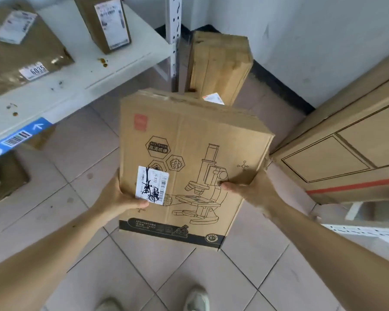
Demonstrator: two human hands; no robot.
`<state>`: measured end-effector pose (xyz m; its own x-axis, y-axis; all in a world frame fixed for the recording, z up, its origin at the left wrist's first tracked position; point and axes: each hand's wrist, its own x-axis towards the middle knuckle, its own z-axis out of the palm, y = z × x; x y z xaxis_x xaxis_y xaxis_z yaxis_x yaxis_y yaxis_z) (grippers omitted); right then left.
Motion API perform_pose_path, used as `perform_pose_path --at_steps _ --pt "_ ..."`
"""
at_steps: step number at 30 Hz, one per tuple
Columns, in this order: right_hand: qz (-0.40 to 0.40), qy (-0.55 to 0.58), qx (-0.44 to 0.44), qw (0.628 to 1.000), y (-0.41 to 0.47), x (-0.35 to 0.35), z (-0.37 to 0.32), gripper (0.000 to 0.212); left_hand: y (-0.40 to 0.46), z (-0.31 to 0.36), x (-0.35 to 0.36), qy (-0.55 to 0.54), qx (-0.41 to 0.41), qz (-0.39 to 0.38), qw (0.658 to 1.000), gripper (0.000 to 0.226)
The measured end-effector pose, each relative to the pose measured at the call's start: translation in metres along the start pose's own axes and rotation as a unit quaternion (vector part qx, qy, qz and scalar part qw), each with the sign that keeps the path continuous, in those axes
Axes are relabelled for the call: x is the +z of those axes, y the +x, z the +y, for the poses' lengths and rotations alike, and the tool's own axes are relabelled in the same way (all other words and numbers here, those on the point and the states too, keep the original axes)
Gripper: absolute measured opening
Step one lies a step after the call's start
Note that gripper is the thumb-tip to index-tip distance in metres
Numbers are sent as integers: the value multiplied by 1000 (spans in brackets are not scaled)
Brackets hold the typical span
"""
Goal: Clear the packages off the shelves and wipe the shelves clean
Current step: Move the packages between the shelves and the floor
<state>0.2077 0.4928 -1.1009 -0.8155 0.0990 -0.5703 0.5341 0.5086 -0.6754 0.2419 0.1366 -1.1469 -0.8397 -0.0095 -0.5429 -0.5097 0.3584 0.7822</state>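
Above the tiled floor (144,265), just off the shelf's front edge, the microscope box (189,167) hangs in the air between both hands: the left hand (119,198) grips its near left edge with the thumb lying over the white shipping label (152,187), and the right hand (252,189) pinches the right side with the thumb on the printed drawing. The grip sits low and at the edges only, so the box could tip forward or slip; swung right, it could also knock the large carton (346,153) or the tall carton (218,66) in the corner. Its black strip reads "Microscope", with a "6+" badge; the label's print is scribbled over. On the stained shelf (81,81) two packages remain, the flat package (20,48) marked "6035" and an upright box (103,21) whose label is too blurred to read.
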Motion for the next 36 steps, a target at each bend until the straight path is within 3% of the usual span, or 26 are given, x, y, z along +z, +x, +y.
perform_pose_path --at_steps 5,8,14,18,22,25,27,36 --pt "18 9 -27 999 65 35 56 95 63 -64 36 -12 26 24 999 104" --pt "50 21 -53 997 94 48 85 106 98 -92 48 -11 54 35 998 103" --pt "73 59 -104 990 127 78 129 104 139 -142 70 -8 60 54 997 84" --pt "86 67 -120 987 129 93 139 82 149 -162 74 -14 55 51 997 87" --pt "96 79 -107 986 120 104 148 67 146 -162 70 -10 55 54 997 60" --pt "96 67 -99 988 110 104 147 48 137 -155 62 17 63 52 997 76" --pt "100 52 -95 989 102 101 142 42 127 -146 56 44 77 51 995 69" --pt "135 -19 -73 988 37 75 102 75 69 -90 32 75 90 39 992 43"
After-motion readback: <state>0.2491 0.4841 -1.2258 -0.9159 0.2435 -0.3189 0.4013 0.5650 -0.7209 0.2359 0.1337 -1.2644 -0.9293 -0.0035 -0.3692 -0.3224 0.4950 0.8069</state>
